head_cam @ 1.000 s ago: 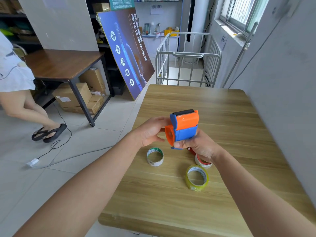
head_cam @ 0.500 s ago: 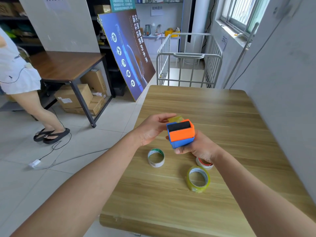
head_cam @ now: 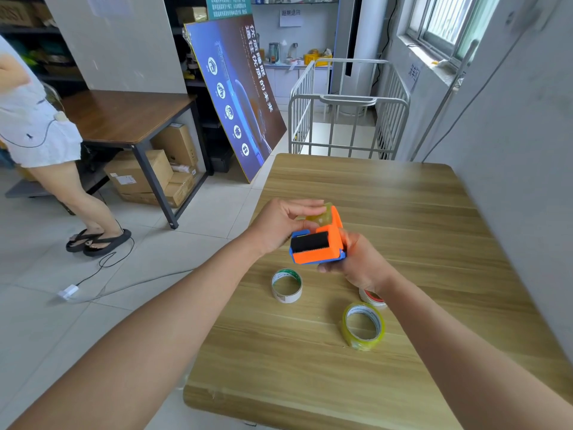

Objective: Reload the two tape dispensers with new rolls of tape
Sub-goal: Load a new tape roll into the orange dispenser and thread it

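So compared with a second ago we've tipped the dispenser over. It was standing upright with the orange face toward us; now its black pad and toothed edge point at the camera, and a yellowish roll peeks out on its far side.

Going left to right: another person stands at the far left edge of the frame, not involved. In the centre, our left hand (head_cam: 279, 225) has its fingertips pinched on that yellowish tape roll (head_cam: 319, 216), which sits right against the top of the orange-and-blue tape dispenser (head_cam: 316, 246). We can't tell if the roll is fully seated on the hub or only halfway on. Just right of that, our right hand (head_cam: 356, 262) is wrapped around the dispenser body from below and behind, holding it up above the wooden table (head_cam: 434, 243).

Below the hands, on the table: a white-sided roll (head_cam: 286, 285) at lower centre, a full yellow-clear roll (head_cam: 362, 325) further right, and a red-and-white roll (head_cam: 372, 297) half hidden by our right wrist.

Our guess is that the flip was to get at the roll, so we're mid-load on the first dispenser. No second dispenser is in view anywhere, so at best we're not halfway through.
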`<action>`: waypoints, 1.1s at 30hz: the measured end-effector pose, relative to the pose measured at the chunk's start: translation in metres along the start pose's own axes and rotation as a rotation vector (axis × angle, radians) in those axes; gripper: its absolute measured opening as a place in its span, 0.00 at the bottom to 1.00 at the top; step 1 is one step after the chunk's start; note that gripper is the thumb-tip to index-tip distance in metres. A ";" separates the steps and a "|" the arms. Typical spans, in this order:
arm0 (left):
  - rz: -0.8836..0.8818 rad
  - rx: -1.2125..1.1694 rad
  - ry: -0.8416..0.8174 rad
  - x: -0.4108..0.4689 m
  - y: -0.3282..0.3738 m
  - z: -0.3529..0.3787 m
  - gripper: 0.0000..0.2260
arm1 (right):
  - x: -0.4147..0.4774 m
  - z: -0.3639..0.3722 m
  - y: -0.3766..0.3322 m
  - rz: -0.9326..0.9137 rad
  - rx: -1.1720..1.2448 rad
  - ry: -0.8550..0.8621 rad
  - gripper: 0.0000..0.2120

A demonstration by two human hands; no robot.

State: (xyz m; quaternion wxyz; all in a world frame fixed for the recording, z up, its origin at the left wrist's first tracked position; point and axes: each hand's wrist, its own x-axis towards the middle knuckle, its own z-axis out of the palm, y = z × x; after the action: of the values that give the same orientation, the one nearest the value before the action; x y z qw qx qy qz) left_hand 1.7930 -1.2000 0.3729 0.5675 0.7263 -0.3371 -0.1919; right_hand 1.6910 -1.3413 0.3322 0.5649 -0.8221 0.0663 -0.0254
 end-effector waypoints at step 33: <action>-0.185 -0.019 -0.111 0.001 0.002 -0.010 0.23 | -0.008 -0.001 -0.012 0.056 -0.024 -0.132 0.22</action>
State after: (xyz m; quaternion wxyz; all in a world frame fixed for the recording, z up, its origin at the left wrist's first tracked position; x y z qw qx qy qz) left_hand 1.7997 -1.1938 0.3777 0.5345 0.7373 -0.2977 -0.2864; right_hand 1.6844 -1.3367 0.3444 0.5585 -0.8266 0.0518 0.0455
